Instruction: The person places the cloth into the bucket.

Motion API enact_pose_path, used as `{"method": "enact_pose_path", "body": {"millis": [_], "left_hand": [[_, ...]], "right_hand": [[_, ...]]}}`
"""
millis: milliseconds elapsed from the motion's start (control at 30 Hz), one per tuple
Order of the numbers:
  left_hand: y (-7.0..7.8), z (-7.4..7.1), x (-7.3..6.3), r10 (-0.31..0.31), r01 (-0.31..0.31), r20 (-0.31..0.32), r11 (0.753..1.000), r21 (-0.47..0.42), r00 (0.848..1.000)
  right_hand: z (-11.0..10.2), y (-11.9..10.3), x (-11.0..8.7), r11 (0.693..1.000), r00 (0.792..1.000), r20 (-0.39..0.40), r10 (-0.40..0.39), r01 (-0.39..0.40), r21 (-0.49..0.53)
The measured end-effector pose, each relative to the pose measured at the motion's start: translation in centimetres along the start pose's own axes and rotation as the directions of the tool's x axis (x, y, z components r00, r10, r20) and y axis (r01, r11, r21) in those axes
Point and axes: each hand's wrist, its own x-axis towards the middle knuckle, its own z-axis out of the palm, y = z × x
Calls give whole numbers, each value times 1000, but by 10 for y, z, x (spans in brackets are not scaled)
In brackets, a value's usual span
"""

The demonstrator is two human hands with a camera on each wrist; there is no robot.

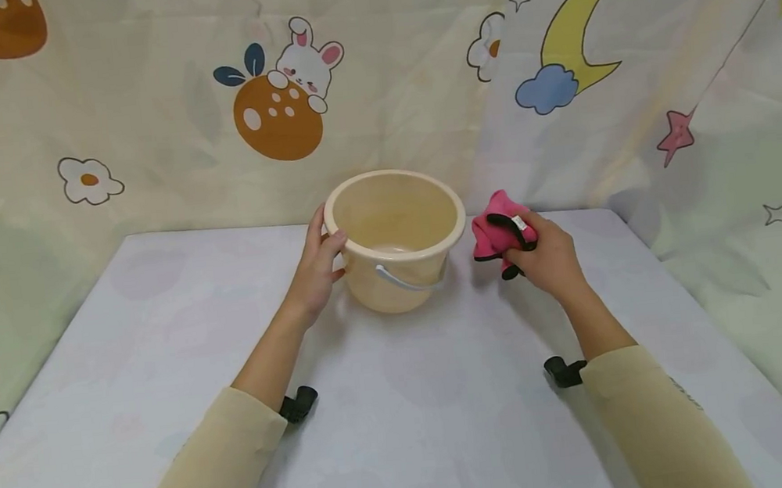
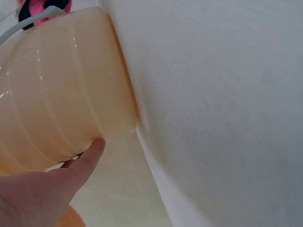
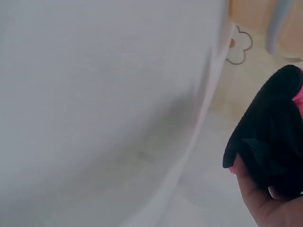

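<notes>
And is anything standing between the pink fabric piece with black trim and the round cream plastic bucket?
Nothing visible does: only a narrow gap separates the fabric piece, in the right hand, from the bucket.

Between the left hand [image 1: 314, 273] and the right hand [image 1: 551, 258], the way is blocked by the bucket [image 1: 384, 285]; only a narrow gap is left between it and the right hand's pink cloth [image 1: 485, 237]. Beyond both hands, passage is barred by the fabric backdrop [image 1: 406, 109]; nearer, the tabletop [image 1: 426, 429] can be crossed between the forearms [image 1: 271, 359].
</notes>
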Motion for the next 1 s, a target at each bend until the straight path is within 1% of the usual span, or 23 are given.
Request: {"method": "enact_pose_path", "body": {"millis": [167,300,367,533,733,900,1000], "left_hand": [[1,0,-1,11,-11,-3,1000,13,1000],[1,-1,-1,15,-15,0,1000,20,1000],[1,-1,0,16,-16,-2,1000,21,1000],[2,1,1,8,-8,-5,1000,17,1000],[1,1,2,-2,2,-6,1000,17,1000],[-1,-1,1,4,-3,-10,1000,17,1000],[-1,0,1,0,0,-7,1000,15,1000]], "right_hand": [[-11,-14,-1,997,996,-81,23,-18,68],[-20,-25,-1,993,993,-113,35,-22,116],[-24,-30,-1,990,992,-124,30,-11,143],[-34,-41,-1,983,991,-135,6,19,182],[-43,-55,0,978,989,-150,1,30,206],[-46,-70,2,972,988,-152,-9,45,232],[-45,-79,3,965,987,-156,-30,69,252]]}}
